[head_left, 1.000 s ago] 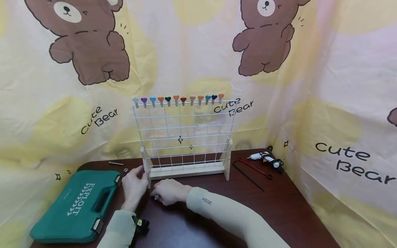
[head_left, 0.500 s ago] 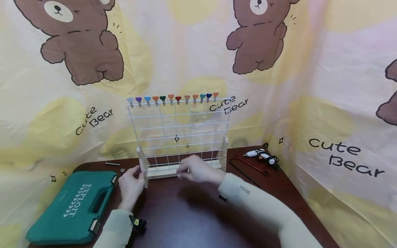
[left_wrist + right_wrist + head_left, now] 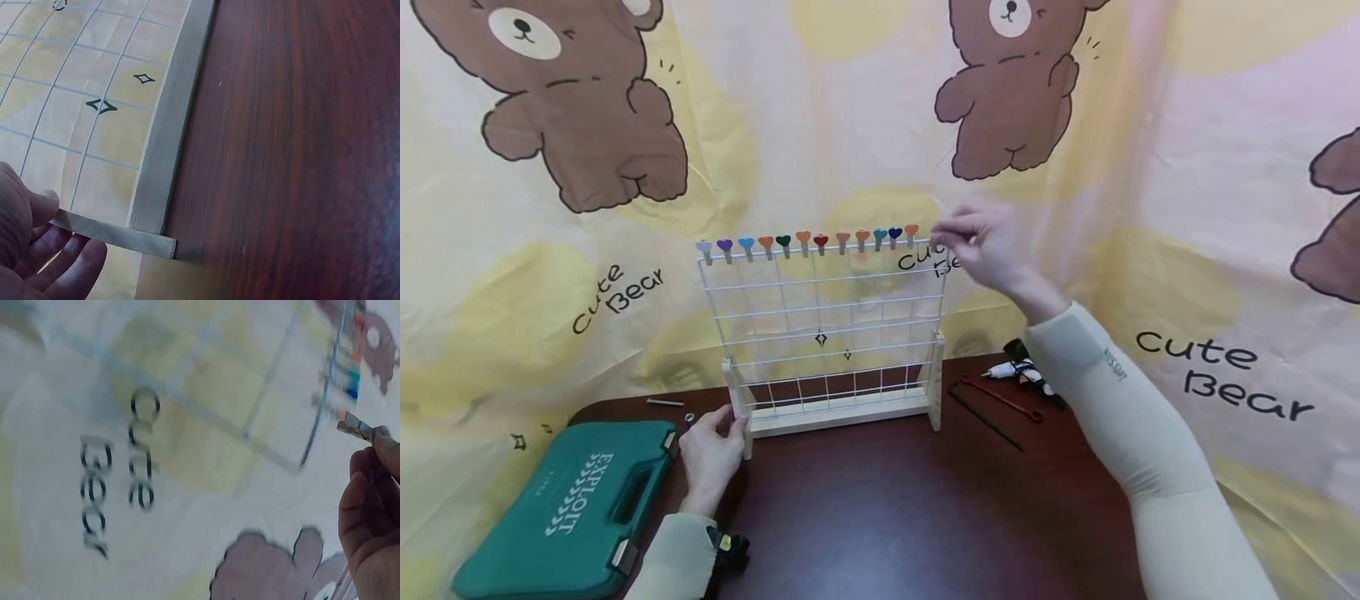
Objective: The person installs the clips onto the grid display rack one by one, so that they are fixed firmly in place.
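Observation:
A white wire grid rack (image 3: 816, 281) stands on a wooden base (image 3: 842, 414) with a wooden leg at each end. Along its top wire sits a row of small heart clothespins (image 3: 783, 242) in several colours. My left hand (image 3: 709, 458) grips the left wooden leg (image 3: 119, 236), thumb on one side and fingers on the other. Up at the grid's top right corner, my right hand (image 3: 996, 246) pinches a small wooden clothespin (image 3: 355, 427) between thumb and index finger. In the right wrist view its jaw end points toward the last clipped orange one.
A green tool case (image 3: 572, 508) lies at the left. Behind it are a bolt (image 3: 665, 402) and a nut (image 3: 689, 417). To the right of the rack lie a black rod (image 3: 988, 419), a red wrench-like tool (image 3: 1003, 398) and a white glue gun (image 3: 1000, 371), partly behind the right sleeve.
My right hand has risen from the tabletop beside the left leg, across the rack, to its top right corner. The left hand keeps its grip on the leg.

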